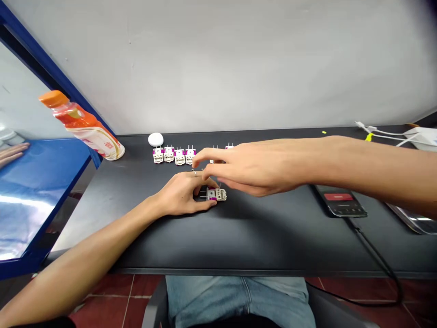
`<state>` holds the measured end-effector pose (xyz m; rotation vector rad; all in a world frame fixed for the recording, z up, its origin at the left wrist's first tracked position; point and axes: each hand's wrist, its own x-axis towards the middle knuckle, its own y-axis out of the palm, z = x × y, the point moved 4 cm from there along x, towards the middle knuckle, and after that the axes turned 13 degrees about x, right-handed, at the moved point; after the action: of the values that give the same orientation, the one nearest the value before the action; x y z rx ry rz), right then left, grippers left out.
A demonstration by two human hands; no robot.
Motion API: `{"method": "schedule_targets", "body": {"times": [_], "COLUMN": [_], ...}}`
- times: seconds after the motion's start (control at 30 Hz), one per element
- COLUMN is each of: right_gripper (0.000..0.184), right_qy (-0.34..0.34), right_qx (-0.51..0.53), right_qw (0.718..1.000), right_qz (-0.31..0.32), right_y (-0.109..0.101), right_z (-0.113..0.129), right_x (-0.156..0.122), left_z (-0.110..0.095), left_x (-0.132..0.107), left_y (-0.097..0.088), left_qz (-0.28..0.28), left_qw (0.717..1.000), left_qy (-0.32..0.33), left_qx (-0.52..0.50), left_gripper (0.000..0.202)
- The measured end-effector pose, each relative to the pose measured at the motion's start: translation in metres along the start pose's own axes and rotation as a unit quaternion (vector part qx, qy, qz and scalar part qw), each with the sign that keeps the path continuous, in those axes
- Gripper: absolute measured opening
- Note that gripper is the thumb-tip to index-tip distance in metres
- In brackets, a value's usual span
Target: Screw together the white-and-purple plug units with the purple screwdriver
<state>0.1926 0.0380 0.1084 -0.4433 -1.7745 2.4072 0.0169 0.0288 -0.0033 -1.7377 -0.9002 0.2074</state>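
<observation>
- The left hand [186,193] lies low on the black tabletop [239,237], fingers curled around a small white-and-magenta plug part [217,195], pinning it flat with its metal prongs under the fingers. The right hand [252,171] reaches across above it, thumb and forefinger drawn together near the far row; whether they pinch anything, I cannot tell, since the fingertips hide it.
- Far left, an orange-capped drink bottle [85,127] stands by the blue frame [61,91]. It looks tilted, though the lens may be doing that; a knock on the tabletop could tip it toward the parts.
- Next comes a row of finished plug parts [174,155], standing touching one another, with a white round puck [155,139] just behind. The right hand hovers close, and I reckon a careless brush would topple several at once.
- In the middle, the pinned part could skid if the left hand's grip eases, since the surface looks smooth.
- To the right, a phone [341,205] lies face up beneath the right forearm, its cable [372,250] trailing over the near edge. A dropped elbow could shove it, or a knee could snag the cable.
</observation>
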Motion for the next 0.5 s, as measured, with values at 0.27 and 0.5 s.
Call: {"method": "schedule_targets", "body": {"times": [0.27, 0.5], "right_gripper": [0.025, 0.028], "right_qy": [-0.010, 0.051], "right_qx": [0.048, -0.013], "right_qw": [0.998, 0.999], "right_qz": [-0.047, 0.003], "right_y": [0.0000, 0.0018], "right_z": [-0.0061, -0.0071], "right_x": [-0.0055, -0.0038], "left_z": [-0.0024, -0.0038], "left_x": [0.0012, 0.0026], "left_y": [-0.0020, -0.0034], "left_qz": [0.007, -0.007], "left_qw": [1.000, 1.000], "left_qy": [-0.006, 0.002], "left_qx": [0.001, 0.002], "left_gripper": [0.031, 0.018]}}
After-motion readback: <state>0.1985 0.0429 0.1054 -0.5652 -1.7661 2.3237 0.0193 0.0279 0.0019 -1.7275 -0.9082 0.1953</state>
